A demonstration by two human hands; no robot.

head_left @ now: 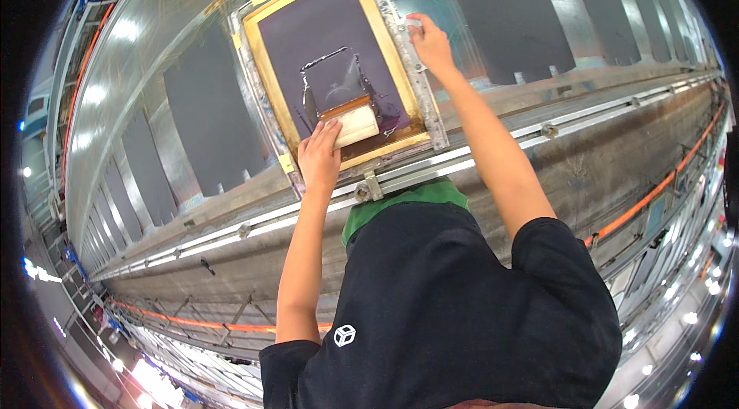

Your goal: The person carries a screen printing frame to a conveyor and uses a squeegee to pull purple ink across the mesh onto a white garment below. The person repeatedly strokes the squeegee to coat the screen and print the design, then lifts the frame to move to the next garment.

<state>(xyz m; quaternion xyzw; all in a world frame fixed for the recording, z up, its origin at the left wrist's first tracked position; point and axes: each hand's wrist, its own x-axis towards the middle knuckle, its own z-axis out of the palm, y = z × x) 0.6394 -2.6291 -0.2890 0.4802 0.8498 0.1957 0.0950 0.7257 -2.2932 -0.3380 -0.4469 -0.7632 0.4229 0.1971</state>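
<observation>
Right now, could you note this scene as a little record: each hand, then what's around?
Left hand: fingers over a wooden-handled squeegee
Right hand: curled around a pale handle, screen's right side
Printing screen: yellow-bordered, dark mesh
Glossy dark patch: beyond the squeegee, apparently ink
Dark panels: either side

My left hand (319, 156) is gripping a pale wooden squeegee (359, 125) on the dark screen (308, 31), and glossy ink (337, 82) is lying just beyond it. My right hand (429, 42) is holding the yellow-bordered frame's (265, 78) right edge. Grey panels (212, 108) are lining the counter (566, 8) on both sides.
</observation>
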